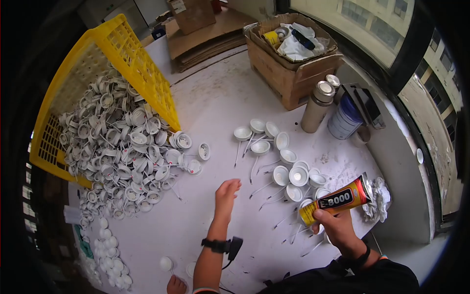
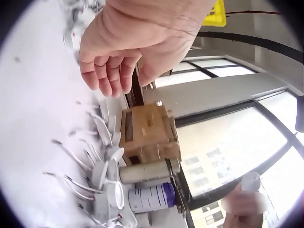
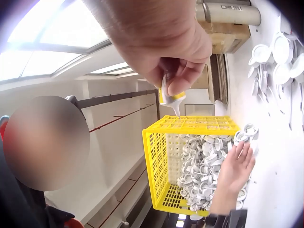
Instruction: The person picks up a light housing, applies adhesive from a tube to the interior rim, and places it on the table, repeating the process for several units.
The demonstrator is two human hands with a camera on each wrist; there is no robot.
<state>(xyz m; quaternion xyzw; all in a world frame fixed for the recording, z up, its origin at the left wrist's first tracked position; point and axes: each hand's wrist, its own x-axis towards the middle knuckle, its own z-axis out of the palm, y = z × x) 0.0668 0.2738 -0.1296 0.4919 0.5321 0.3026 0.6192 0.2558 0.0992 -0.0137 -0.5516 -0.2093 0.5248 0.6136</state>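
Observation:
My right hand (image 1: 338, 228) grips a yellow and black tube of E-8000 glue (image 1: 335, 200), thumb across it. In the right wrist view its nozzle (image 3: 177, 110) points out past the fingertips. My left hand (image 1: 225, 200) is over the white table with fingers loosely extended and nothing in them. Between and beyond the hands stand several white cup-shaped lamp housings (image 1: 298, 175) with short wires, some overlapped by the tube in the head view. Left of my left hand, a big heap of white ring-shaped lamp parts (image 1: 125, 142) spills out of a tipped yellow crate (image 1: 142, 63).
Small white domes (image 1: 111, 257) lie at the near left, close to another person's hand (image 1: 176, 285). Along the window side are a cardboard box (image 1: 279, 73), a steel flask (image 1: 316, 108), a blue-lidded tub (image 1: 344, 120) and crumpled tissue (image 1: 378, 198). Flattened cardboard (image 1: 210, 41) is stacked behind.

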